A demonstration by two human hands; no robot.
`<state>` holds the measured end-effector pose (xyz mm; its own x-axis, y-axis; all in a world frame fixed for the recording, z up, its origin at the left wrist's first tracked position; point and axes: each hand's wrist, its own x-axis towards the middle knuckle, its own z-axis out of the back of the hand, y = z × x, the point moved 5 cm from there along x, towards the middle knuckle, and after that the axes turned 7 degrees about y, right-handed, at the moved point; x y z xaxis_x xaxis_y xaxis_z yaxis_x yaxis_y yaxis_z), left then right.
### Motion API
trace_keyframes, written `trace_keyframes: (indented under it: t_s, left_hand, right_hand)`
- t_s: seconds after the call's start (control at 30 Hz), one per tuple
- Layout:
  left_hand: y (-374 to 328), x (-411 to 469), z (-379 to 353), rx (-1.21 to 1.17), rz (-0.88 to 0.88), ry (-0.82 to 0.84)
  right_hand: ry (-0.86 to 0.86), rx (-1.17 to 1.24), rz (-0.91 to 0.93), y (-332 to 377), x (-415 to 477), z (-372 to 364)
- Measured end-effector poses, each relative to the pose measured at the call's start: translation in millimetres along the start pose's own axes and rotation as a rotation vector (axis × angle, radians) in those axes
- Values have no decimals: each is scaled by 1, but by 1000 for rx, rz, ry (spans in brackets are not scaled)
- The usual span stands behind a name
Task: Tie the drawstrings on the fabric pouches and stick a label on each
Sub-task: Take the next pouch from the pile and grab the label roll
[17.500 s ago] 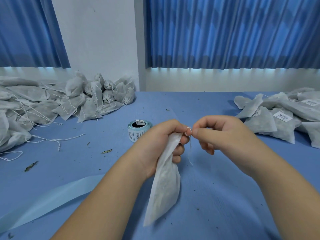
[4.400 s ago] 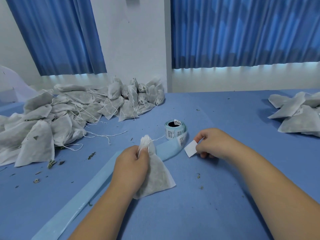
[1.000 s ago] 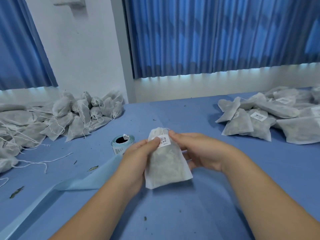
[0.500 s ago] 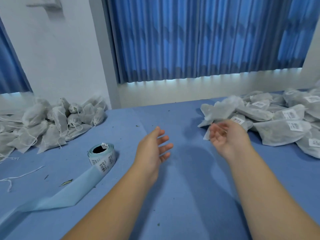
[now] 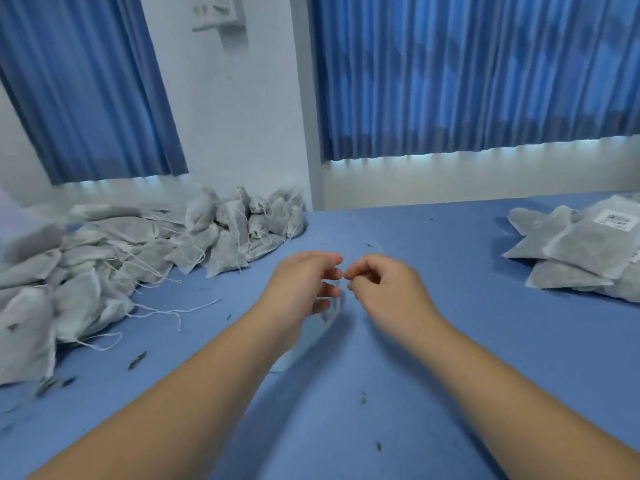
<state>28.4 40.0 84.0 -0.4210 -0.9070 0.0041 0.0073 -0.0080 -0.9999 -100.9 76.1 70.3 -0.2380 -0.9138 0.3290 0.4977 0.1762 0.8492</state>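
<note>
One unreadable label (image 5: 615,220) on right pouch (image 5: 588,249)

Two heaps of grey fabric pouches sitting on the blue table (image 5: 433,358)

The big left pile (image 5: 104,271) is slumping in a loose mess, with white drawstrings (image 5: 166,310) trailing out toward the middle. The smaller right stack (image 5: 581,258) is lying flat, its top pouch wearing a white printed label (image 5: 614,220). A pale strip of label backing (image 5: 308,341) is peeking out mid-table, pretty blurry.
</note>
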Motion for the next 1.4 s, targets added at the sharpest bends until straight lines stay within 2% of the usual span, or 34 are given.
trace_keyframes:
  t_s: [0.17, 0.27, 0.37, 0.5, 0.67, 0.77, 0.93, 1.0, 1.13, 1.4]
  left_hand:
    - [0, 3, 94, 393, -1, -171]
    - [5, 9, 145, 871, 9, -237]
    - [17, 24, 182, 1351, 98, -188]
    - [29, 61, 206, 1589, 212, -133]
    - [33, 118, 199, 1675, 178, -23]
    - [44, 143, 195, 1694, 239, 82]
    - [54, 158, 195, 1819, 373, 97]
    - [56, 158, 196, 1828, 362, 76]
    - [55, 147, 204, 1638, 197, 10]
    - [38, 81, 202, 1343, 6, 11]
  right_hand:
    - [52, -259, 166, 28, 27, -59]
    - [49, -348, 173, 23, 36, -86]
    - [66, -516, 173, 7, 38, -100]
    - [33, -525, 205, -1, 39, -101]
    - [29, -551, 250, -5, 39, -104]
    - [12, -528, 265, -6, 39, -105]
    - [7, -513, 272, -8, 41, -106]
    - [11, -510, 269, -8, 41, -106]
    - [26, -507, 265, -6, 40, -105]
    - [66, -479, 268, -4, 34, -100]
